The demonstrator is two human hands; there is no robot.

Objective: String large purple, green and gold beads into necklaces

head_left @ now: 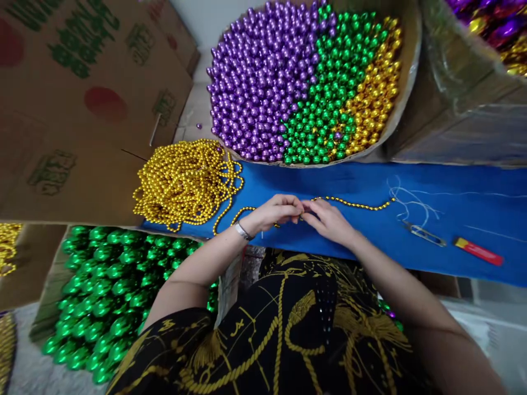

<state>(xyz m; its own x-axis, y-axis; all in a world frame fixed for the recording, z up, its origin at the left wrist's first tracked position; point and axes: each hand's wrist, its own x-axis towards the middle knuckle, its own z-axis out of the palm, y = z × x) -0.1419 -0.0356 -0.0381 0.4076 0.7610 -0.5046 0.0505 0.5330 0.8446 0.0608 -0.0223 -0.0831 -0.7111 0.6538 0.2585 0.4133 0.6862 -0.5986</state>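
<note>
My left hand (284, 209) and my right hand (327, 221) meet fingertip to fingertip over the blue table top (263, 181). Both are closed in a pinch on a gold bead strand (358, 204), whose part between the fingers is mostly hidden. One length of it runs right and ends near loose white thread (405, 200). To the left, gold beads lead from under my left wrist toward a heaped pile of gold bead strands (187, 184).
Behind stands an open box of purple beads (263, 82), green beads (341, 66) and gold beads (376, 82). Small metal thread snips (426, 235) and a red-and-yellow lighter (480, 251) lie right. A printed carton (82, 126) stands left, above large green beads (115, 285).
</note>
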